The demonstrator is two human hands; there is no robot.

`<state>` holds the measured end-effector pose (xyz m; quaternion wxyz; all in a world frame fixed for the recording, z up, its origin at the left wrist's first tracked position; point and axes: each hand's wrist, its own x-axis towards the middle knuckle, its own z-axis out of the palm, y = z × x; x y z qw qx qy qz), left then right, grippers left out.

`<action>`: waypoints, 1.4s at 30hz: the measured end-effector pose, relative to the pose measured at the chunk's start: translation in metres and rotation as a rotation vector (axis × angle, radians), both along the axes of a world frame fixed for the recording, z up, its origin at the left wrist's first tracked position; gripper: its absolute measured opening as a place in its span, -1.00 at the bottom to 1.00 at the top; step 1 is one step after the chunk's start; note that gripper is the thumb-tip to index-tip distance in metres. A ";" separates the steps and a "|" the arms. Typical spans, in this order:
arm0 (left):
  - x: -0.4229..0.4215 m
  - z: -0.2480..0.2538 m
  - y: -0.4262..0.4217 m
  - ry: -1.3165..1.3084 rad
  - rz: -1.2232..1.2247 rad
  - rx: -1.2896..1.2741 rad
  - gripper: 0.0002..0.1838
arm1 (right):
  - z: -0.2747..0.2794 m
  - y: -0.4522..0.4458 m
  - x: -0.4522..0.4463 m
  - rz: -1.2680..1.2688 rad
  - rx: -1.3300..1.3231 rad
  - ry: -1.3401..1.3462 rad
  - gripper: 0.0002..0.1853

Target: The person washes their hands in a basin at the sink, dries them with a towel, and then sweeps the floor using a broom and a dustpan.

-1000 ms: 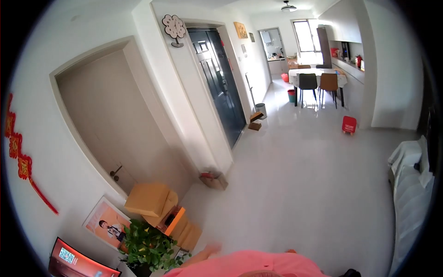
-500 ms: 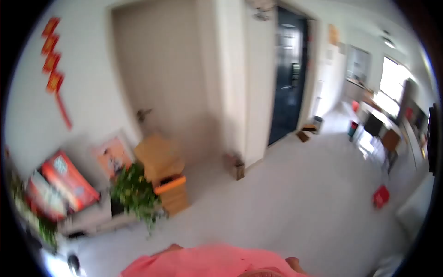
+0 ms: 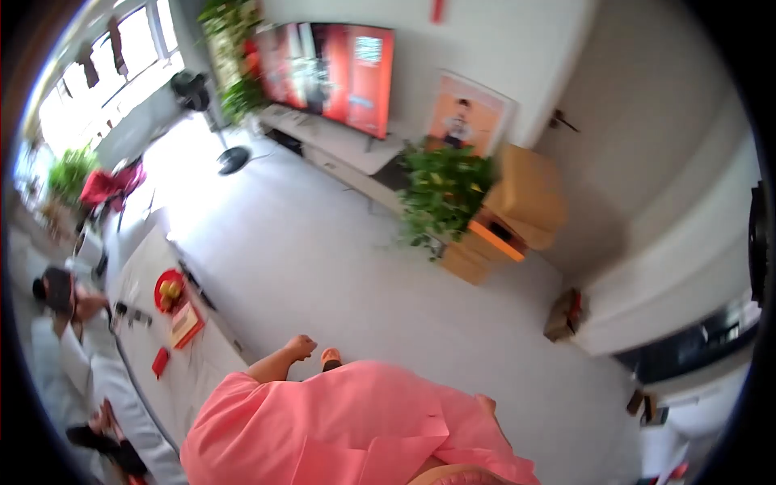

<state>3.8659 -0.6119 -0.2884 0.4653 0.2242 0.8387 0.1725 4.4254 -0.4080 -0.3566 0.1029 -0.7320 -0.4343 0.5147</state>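
My left hand (image 3: 301,347) hangs beyond the pink shirt (image 3: 347,416), over the grey floor, its fingers curled; I see no object in it. To its left stands the coffee table (image 3: 145,279), which bears a red plate of fruit (image 3: 169,291), a red and orange box (image 3: 186,325) and a small red item (image 3: 161,362). Only a small part of my right hand (image 3: 486,402) shows at the right side of the shirt, and its fingers are not clear. An orange shoe (image 3: 330,356) is on the floor near my left hand.
A television (image 3: 327,73) stands on a long low cabinet (image 3: 339,162), with a leafy plant (image 3: 444,190) and stacked cardboard boxes (image 3: 529,190) at its right. A black fan (image 3: 233,160) stands farther left. People sit on the white sofa (image 3: 101,368). A bag (image 3: 563,315) is by the wall.
The view has swung left, bringing the television, coffee table and sofa into sight. The dining area has gone out of view. My left hand and forearm now show more fully.
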 end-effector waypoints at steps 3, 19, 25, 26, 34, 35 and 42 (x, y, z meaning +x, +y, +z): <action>-0.052 -0.037 -0.079 -0.165 0.362 -0.040 -0.66 | 0.008 0.044 -0.109 0.122 0.065 0.076 -0.85; -0.273 -0.094 -0.184 -0.303 1.349 0.140 -0.80 | -0.005 0.154 -0.586 0.796 -0.122 -0.241 -0.87; -0.377 -0.017 -0.129 -0.143 1.190 0.111 -0.82 | -0.047 0.253 -0.754 0.667 -0.247 -0.355 -0.89; -0.396 -0.002 -0.122 -0.157 1.226 0.102 -0.82 | -0.058 0.271 -0.790 0.639 -0.251 -0.357 -0.89; -0.514 -0.019 -0.152 -0.090 1.739 0.242 -0.81 | -0.042 0.224 -1.297 2.203 0.679 -0.304 -0.78; -0.515 -0.056 -0.165 -0.123 1.778 0.241 -0.81 | -0.018 0.187 -1.345 1.538 0.225 0.185 -0.89; -0.640 -0.113 -0.207 -0.285 1.821 0.101 -0.80 | 0.115 0.066 -1.560 1.624 -0.039 0.435 -0.77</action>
